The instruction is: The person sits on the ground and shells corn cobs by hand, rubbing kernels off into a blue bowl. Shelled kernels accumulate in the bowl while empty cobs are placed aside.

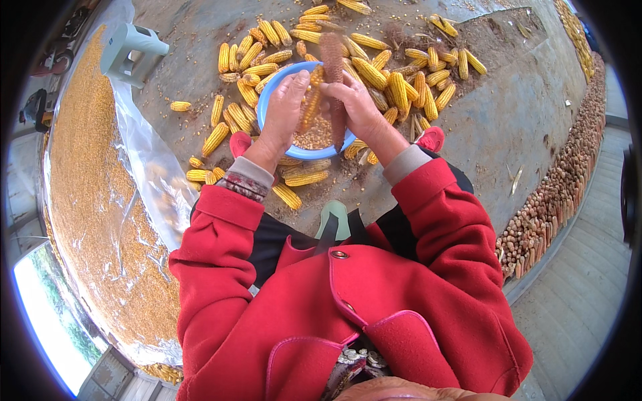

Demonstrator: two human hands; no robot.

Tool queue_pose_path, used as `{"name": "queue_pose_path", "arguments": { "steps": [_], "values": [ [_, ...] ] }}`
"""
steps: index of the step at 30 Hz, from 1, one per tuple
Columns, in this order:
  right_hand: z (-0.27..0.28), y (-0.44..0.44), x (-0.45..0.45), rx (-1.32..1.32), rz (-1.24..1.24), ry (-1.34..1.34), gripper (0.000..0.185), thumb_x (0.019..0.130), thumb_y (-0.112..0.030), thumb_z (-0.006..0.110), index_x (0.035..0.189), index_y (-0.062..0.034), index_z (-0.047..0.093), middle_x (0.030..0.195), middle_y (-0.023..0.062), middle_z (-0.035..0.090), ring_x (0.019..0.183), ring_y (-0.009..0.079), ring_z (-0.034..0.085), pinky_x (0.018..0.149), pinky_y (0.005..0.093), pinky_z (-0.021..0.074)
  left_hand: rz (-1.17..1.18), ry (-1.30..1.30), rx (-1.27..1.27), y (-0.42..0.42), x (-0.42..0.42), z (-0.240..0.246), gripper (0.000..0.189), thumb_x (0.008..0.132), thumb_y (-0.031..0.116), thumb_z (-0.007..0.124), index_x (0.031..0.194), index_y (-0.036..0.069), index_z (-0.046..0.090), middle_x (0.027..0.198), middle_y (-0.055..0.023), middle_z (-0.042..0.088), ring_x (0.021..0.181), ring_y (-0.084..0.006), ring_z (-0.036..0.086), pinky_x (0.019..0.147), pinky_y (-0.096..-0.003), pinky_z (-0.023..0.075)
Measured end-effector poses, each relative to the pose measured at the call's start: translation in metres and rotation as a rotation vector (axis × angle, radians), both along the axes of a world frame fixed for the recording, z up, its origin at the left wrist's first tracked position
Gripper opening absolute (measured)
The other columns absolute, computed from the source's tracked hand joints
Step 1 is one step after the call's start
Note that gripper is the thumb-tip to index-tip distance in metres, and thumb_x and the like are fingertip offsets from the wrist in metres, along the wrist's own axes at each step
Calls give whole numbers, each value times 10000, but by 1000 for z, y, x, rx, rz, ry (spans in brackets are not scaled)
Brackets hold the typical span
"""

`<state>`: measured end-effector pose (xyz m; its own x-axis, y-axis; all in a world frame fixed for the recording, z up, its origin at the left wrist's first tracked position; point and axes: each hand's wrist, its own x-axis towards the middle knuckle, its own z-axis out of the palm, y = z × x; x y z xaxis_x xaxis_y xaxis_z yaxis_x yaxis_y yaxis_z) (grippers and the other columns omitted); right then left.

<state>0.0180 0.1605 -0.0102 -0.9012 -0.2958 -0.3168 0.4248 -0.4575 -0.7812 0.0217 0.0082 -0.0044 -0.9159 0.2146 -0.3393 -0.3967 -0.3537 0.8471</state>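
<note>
Over a blue plastic basin (265, 103), my left hand (285, 103) grips a partly shelled yellow corn ear (311, 111), which tilts and is slightly blurred. Beside it, my right hand (357, 104) holds a long reddish-brown bare corncob (331, 55), upright in the picture. The bare cob's lower end reaches across the basin's near rim. Loose corn kernels (317, 138) cover the basin's bottom. My fingers partly hide the held ear, and the right fingertips are hard to make out behind the cob.
Unshelled corn ears (396, 90) lie around the basin on the concrete floor (481, 135). At left, kernels (85, 165) are spread beside clear plastic sheeting (145, 145) and a pale plastic stool (133, 45). Stacked bare cobs (544, 200) line the right side.
</note>
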Motion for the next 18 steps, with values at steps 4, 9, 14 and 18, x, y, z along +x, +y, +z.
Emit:
{"name": "queue_pose_path", "arguments": {
  "steps": [4, 9, 14, 18],
  "values": [
    [3, -1, 1, 19, 27, 2, 250, 850, -124, 583, 1079, -43, 527, 795, 27, 572, 629, 110, 564, 550, 263, 466, 55, -2, -39, 1, -1, -4, 311, 944, 235, 541, 1167, 19, 517, 976, -55, 618, 759, -130, 628, 674, -262, 531],
    [4, 0, 2, 12, 30, 0, 248, 852, -123, 577, 1082, -43, 528, 778, 27, 571, 632, 107, 565, 552, 259, 466, 99, 3, -11, 2, -1, -1, 280, 952, 185, 500, 1176, 18, 517, 978, -69, 621, 784, -135, 631, 693, -262, 536],
    [4, 0, 1, 23, 21, -4, 236, 859, -124, 566, 1078, -45, 528, 764, 27, 569, 617, 107, 559, 545, 259, 461, 42, -17, -14, 2, 1, 3, 269, 949, 166, 489, 1162, 3, 511, 1002, -82, 619, 805, -138, 631, 715, -268, 538],
    [5, -1, 1, 22, 22, 21, 229, 864, -120, 564, 1076, -43, 528, 767, 31, 570, 606, 109, 552, 536, 260, 455, 53, -2, 4, 3, 0, 2, 279, 947, 180, 498, 1159, -1, 509, 964, -75, 622, 773, -134, 631, 690, -268, 536]
  ]
}}
